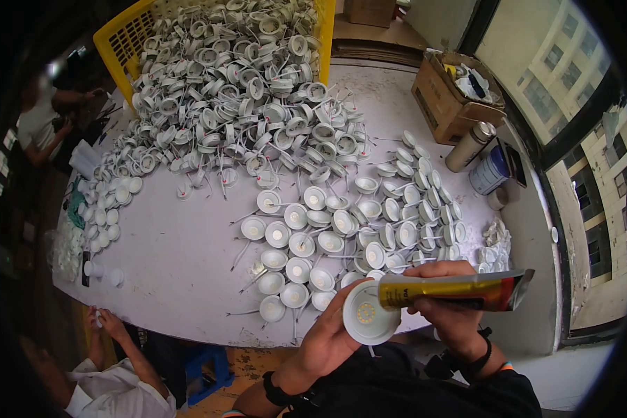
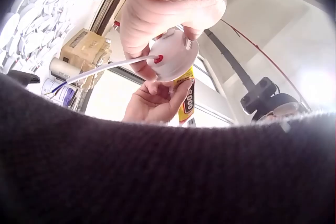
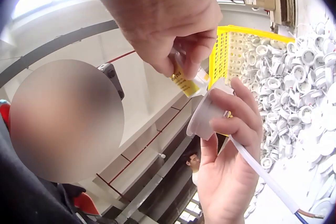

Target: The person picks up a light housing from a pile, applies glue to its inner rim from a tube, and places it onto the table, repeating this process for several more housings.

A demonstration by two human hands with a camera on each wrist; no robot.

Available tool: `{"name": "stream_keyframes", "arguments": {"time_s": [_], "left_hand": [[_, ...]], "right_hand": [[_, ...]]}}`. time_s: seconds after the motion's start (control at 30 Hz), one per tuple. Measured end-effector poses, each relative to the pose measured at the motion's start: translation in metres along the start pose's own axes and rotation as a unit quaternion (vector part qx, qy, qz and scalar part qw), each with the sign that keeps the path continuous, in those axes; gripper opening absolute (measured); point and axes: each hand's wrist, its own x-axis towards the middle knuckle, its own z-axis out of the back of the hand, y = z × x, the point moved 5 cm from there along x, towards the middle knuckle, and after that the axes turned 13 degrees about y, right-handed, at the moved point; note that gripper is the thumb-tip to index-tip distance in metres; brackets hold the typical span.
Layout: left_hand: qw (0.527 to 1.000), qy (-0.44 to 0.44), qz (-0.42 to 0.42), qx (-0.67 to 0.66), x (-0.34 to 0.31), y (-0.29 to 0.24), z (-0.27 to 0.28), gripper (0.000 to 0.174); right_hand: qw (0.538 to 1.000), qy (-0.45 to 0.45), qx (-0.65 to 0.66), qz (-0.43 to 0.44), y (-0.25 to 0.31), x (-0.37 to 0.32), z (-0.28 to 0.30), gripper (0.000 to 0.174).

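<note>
My left hand [image 1: 325, 340] grips a round white LED downlight [image 1: 359, 326] by its rim, its face with small yellow LEDs turned up towards the head camera. In the left wrist view a white cable [image 2: 107, 67] leaves the back of the lamp through a red-ringed hole. My right hand [image 1: 453, 322] holds a gold and black glue tube [image 1: 447, 290] lying nearly level. The tube's front end overlaps the lamp's right edge in the head view. From the right wrist, the tube [image 3: 187, 85] tilts down close over the lamp's open face.
Several rows of face-up downlights [image 1: 297, 270] cover the table [image 1: 181, 244] just ahead. Behind them a big heap spills from a yellow crate [image 1: 122, 45]. A cardboard box [image 1: 442, 97], thermos [image 1: 470, 148] and blue-white can [image 1: 489, 172] line the window side. Another person [image 1: 118, 386] sits at lower left.
</note>
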Motion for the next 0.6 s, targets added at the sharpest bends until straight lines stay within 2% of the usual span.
{"name": "stream_keyframes", "arguments": {"time_s": [0.23,0.43,0.5,0.6], "left_hand": [[1.0,-0.007,0.006,0.007,-0.002,0.0024,0.0001,0.044],[1.0,-0.007,0.016,0.007,-0.0012,0.0038,0.0003,0.046],[1.0,-0.002,0.015,0.0,-0.0012,0.0038,0.0003,0.046],[1.0,-0.005,0.021,-0.011,-0.0022,0.0037,0.0018,0.047]], "right_hand": [[1.0,-0.012,-0.005,0.006,0.0003,-0.0024,0.0001,0.03],[0.999,0.029,0.003,0.013,-0.0003,-0.0008,-0.0043,0.029],[0.992,0.064,-0.086,0.06,0.0057,0.0027,-0.0081,0.038],[0.992,0.05,-0.1,0.062,0.0045,-0.0011,-0.005,0.031]]}}
